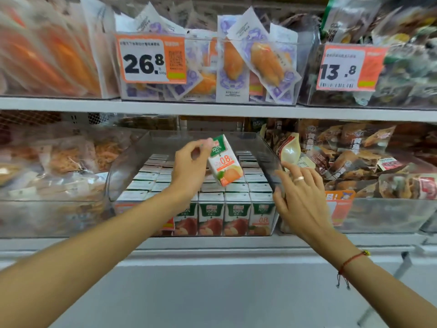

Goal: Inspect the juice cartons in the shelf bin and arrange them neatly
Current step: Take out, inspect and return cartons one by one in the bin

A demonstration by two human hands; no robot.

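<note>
Juice cartons (208, 185) are standing in tight rows inside a clear plastic shelf bin (132, 166) on the lower shelf, seen from the head camera, and one lifted carton (224, 160) is hanging tilted above them, its top leaning left. The left hand (189, 162) is pinching that carton by its upper left corner between thumb and fingertips; its face is showing a green top with "100%", an orange "0.8" and a picture of orange fruit. The front row of cartons is showing the same green band and "100%", three of them with red apple pictures and the rightmost with "0.8" in orange. The right hand (300, 195) is holding nothing, its fingers spread and relaxed, resting against the bin's right wall near the front corner; a ring is sitting on one finger and a red string bracelet (350, 261) is circling the wrist. On the upper shelf, a price tag (151, 60) is reading "26.8" beside a QR code, fixed to a bin of purple-and-white pouches (236, 62), and a second tag (347, 67) is reading "13.8". Bins of brown packaged snacks (354, 152) are flanking the carton bin on the right, and blurred packets are lying in the bin to its left.
</note>
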